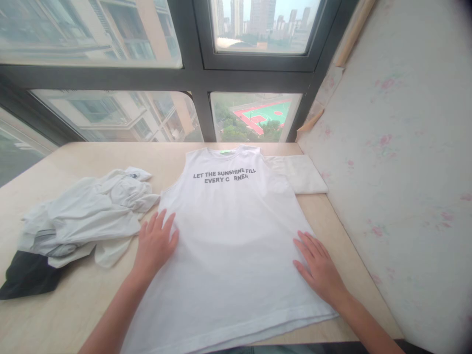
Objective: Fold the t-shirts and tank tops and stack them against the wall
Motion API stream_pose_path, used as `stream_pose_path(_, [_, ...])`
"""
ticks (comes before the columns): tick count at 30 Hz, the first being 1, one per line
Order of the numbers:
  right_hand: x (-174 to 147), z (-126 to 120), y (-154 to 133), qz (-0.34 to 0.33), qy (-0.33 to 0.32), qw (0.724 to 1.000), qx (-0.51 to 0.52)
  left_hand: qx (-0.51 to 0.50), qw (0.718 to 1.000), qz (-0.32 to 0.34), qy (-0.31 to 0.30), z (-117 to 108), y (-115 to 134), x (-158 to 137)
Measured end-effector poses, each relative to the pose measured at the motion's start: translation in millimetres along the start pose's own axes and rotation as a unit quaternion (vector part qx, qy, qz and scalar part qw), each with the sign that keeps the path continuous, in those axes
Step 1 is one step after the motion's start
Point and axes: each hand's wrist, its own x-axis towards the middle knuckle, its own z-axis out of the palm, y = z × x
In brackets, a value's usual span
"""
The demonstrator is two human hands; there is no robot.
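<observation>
A white sleeveless shirt point(228, 246) lies spread out on the pale surface, neckline away from me and hem toward me. Dark lettering runs across its chest. My left hand point(157, 238) rests on the shirt's left side, fingers apart and pointing away. On the opposite side, my right hand point(319, 265) lies flat along the edge with its fingers stretched out. Neither hand grips any cloth. Beneath the shirt's upper right side, part of a folded white cloth point(306, 174) shows.
To the left is a crumpled heap of white clothes point(96, 206) with a black piece point(31, 273) at its near end. Grey-framed windows point(201, 78) stand behind the wooden surface point(84, 305). A flower-patterned wall point(398, 172) borders it on the right.
</observation>
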Motion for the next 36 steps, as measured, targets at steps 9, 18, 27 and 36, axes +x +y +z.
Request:
stream_pose_path(9, [-10.2, -38.2, -53.6, -0.079, -0.017, 0.982, 0.17, -0.186, 0.953, 0.241, 0.009, -53.7, 116.9, -146.3])
stream_pose_path(18, [-22.1, -39.3, -126.0, -0.149, -0.091, 0.942, 0.285, -0.203, 0.95, 0.234, 0.026, -61.2, 124.7, -158.2])
stream_pose_path(27, [-14.4, -35.9, -129.3, -0.121, 0.046, 0.951, 0.28, -0.296, 0.933, 0.189, 0.08, -52.5, 142.1, -162.0])
stream_pose_path(36, [-30.3, -39.5, -128.7, -0.182, -0.042, 0.949, 0.253, -0.265, 0.936, 0.221, 0.068, -57.9, 145.1, -173.8])
